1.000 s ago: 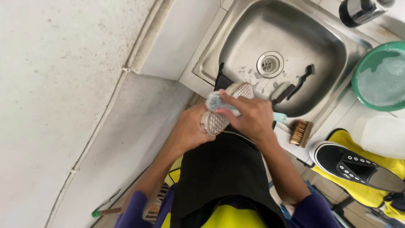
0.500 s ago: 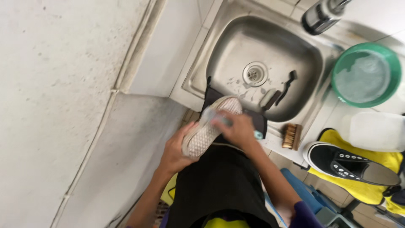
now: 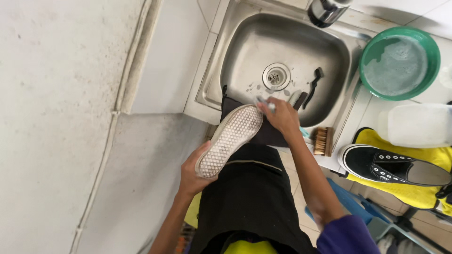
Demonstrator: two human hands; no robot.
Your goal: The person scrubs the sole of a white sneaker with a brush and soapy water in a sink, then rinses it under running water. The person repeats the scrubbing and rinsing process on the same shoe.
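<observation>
This is a washing corner in a home, the kind of kitchen or utility spot where things get cleaned by hand. A stainless steel sink [image 3: 287, 66] with a round drain [image 3: 276, 75] is set into a white tiled counter [image 3: 376, 122], and a rough plastered wall [image 3: 61, 94] stands to its side. A green basin [image 3: 400, 63] of soapy water sits on the counter beside the sink. A dark brush [image 3: 314, 85] lies in the sink, and a wooden scrubbing brush [image 3: 323, 141] rests on its edge. A black sneaker [image 3: 391, 164] lies on a yellow cloth [image 3: 400, 188], next to a white plastic container [image 3: 416, 124].
</observation>
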